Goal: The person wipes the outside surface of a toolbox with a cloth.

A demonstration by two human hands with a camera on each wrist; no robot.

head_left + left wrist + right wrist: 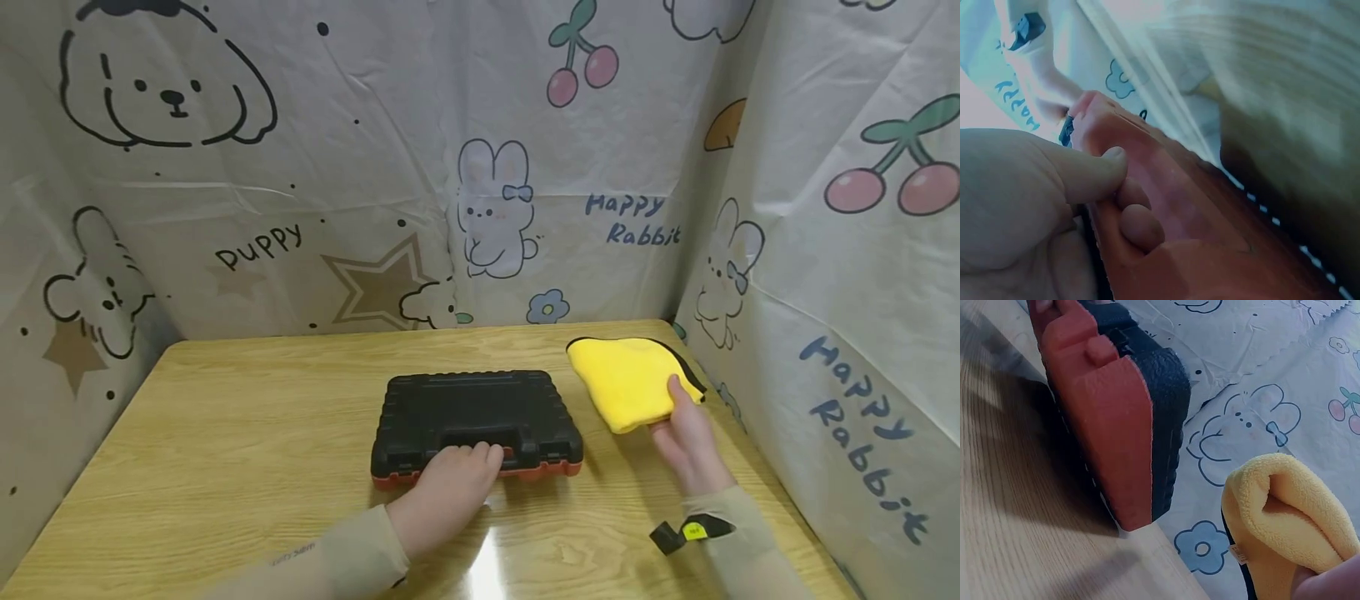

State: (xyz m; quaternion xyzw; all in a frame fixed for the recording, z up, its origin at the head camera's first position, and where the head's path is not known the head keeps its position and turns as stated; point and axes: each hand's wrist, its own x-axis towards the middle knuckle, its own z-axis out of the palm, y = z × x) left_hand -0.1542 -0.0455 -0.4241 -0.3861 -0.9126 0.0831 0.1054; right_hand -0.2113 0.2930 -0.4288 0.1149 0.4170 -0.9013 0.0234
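Note:
A black tool case (472, 408) with a red-orange lower half is near the middle of the wooden table. At its front, my left hand (450, 492) grips the handle; in the left wrist view the fingertips (1141, 228) curl through the handle opening and the thumb lies over it. Shadow shows under the red half (1113, 444) in the right wrist view; I cannot tell whether the case is fully off the table. To its right, my right hand (692, 442) pinches a folded yellow cloth (626, 379) with dark edging, thumb on top. The cloth's fold (1291, 506) faces the right wrist camera.
The wooden table (225, 433) runs back to a white printed curtain (360, 167). More of this curtain (840, 275) stands along the right edge, close to my right hand. Both wrists wear pale bands, the right one with a dark strap (667, 537).

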